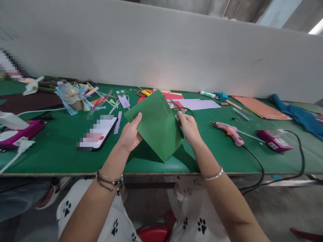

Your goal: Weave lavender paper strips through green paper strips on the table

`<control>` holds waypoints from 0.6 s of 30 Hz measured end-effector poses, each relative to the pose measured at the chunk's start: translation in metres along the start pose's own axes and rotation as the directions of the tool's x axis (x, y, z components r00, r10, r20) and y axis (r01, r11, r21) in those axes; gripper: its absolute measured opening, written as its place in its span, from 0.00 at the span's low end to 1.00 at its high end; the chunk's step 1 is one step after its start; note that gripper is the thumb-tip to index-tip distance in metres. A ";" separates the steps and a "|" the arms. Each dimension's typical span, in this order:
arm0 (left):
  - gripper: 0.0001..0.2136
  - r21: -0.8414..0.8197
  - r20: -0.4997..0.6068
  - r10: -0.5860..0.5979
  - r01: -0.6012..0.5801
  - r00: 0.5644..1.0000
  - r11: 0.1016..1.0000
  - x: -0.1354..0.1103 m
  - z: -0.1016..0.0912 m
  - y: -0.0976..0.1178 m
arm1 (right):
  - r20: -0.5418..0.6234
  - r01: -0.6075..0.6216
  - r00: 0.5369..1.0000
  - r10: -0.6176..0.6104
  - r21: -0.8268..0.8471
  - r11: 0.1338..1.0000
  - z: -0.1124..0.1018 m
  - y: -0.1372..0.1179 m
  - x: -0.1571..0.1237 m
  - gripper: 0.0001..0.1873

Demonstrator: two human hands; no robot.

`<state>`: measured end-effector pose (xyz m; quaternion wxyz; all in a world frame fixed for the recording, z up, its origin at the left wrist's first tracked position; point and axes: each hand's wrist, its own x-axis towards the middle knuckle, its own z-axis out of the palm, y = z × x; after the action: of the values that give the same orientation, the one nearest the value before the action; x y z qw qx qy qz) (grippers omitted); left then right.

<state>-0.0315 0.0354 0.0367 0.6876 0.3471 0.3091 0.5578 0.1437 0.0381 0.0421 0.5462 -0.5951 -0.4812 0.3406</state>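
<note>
A sheet of green paper (161,126) is tilted up in front of me, above the table's front edge. My left hand (131,132) pinches its left side, thumb on top and fingers underneath. At the sheet's right edge, my right hand (188,126) is closed. A thin dark green strip (189,109) loops out beside its fingers. A dark curved piece shows between that hand and the paper, mostly hidden, so I cannot tell what it is. Behind the sheet lie red-and-yellow-handled scissors (144,92) and red paper (174,96).
Left are a phone (108,129), a blue raffia bundle (73,97), paper scraps and a purple power strip (22,132). Right are a pink glue gun (230,131) with its cord, another purple power strip (274,139), lilac paper (204,104) and orange sheets (262,107). A pale partition (161,50) stands behind.
</note>
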 end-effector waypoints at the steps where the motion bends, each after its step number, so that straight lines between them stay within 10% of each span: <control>1: 0.14 0.005 0.002 0.014 -0.014 1.000 1.000 0.000 0.000 0.000 | 0.028 -0.003 1.000 0.003 0.002 1.000 -0.001 0.000 -0.001 0.21; 5: 0.16 0.007 -0.012 0.036 -0.036 0.999 0.999 0.001 0.000 0.001 | 0.191 -0.026 0.981 0.034 -0.044 0.999 -0.001 -0.004 -0.005 0.25; 18: 0.10 0.179 -0.094 -0.124 0.139 0.988 0.974 -0.005 0.002 -0.002 | 0.120 0.016 0.993 0.010 -0.216 0.976 0.003 -0.010 -0.008 0.27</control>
<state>-0.0298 0.0297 0.0368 0.6744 0.3650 0.4099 0.4938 0.1364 0.0314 0.0502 0.4488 -0.6287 -0.5483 0.3206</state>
